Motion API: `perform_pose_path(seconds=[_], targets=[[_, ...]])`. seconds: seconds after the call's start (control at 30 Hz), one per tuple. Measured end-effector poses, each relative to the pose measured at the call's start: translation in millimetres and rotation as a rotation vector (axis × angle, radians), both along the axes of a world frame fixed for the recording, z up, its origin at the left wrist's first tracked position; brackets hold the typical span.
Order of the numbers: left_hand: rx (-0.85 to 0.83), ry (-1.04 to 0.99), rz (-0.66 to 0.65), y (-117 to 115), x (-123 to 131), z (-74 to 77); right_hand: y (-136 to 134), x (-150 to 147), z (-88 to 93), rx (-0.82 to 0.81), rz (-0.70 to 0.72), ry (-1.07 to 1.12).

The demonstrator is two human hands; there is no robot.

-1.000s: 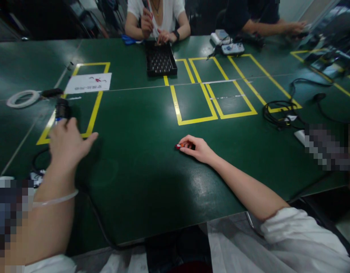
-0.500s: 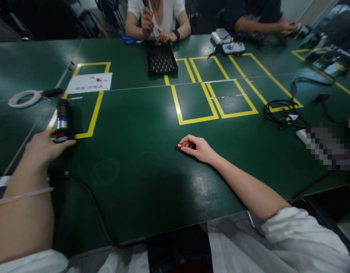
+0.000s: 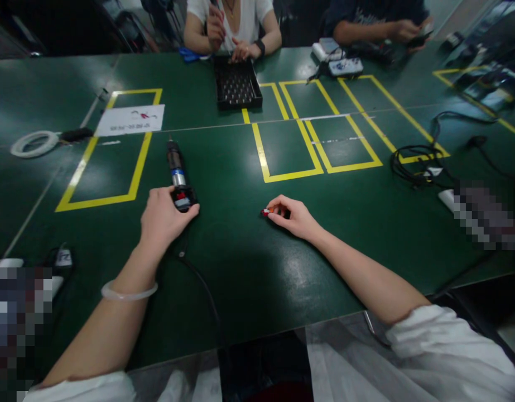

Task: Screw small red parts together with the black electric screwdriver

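Note:
My left hand (image 3: 167, 215) is closed around the rear end of an electric screwdriver (image 3: 178, 174), a black tool with a silver and blue band and a thin bit at its tip. The screwdriver points toward the far side of the table, and a black cord runs from its rear toward the near edge. Farther right, my right hand (image 3: 294, 215) rests low over the green tabletop, pinching a small red and orange piece (image 3: 265, 212). Fingers cover most of that piece, so its kind cannot be made out.
A yellow-taped frame with a white printed sheet (image 3: 131, 120) lies at left, beside a coiled white cable (image 3: 34, 144). Across the table a person works over a black tray (image 3: 239, 105). Coiled black cable (image 3: 418, 162) lies at right. Another person holds a dark object at far right.
My left hand has carried the electric screwdriver to the right, out of the left yellow-taped frame. My right hand has stayed nearly in place with the small piece.

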State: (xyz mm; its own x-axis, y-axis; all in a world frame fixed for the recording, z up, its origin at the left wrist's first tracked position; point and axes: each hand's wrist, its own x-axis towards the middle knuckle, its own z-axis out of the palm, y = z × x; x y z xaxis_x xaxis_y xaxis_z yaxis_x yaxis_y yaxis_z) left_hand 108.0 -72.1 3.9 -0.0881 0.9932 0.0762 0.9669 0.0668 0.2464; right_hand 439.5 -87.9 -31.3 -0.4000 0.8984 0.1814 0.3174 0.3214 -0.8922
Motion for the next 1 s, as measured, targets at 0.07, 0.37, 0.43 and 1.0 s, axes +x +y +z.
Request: perform_pose_path(seconds=[0.07, 0.37, 0.43, 1.0], targets=[[0.042, 0.025, -0.076, -4.2, 30.9, -2.3, 0.0, -0.1, 0.4, 0.042, -0.027, -0.013], [0.027, -0.021, -0.435, -17.7, 125.9, -5.7, 1.2, 4.9, 0.7, 0.169, -0.141, -0.117], [0.032, -0.032, -0.469, -19.1, 133.0, -7.9, 1.2, 5.4, 0.4, 0.183, -0.146, -0.148], [0.073, 0.047, -0.481, -25.6, 139.0, -8.3, -1.0, 2.5, -3.8, 0.260, -0.096, -0.243]])
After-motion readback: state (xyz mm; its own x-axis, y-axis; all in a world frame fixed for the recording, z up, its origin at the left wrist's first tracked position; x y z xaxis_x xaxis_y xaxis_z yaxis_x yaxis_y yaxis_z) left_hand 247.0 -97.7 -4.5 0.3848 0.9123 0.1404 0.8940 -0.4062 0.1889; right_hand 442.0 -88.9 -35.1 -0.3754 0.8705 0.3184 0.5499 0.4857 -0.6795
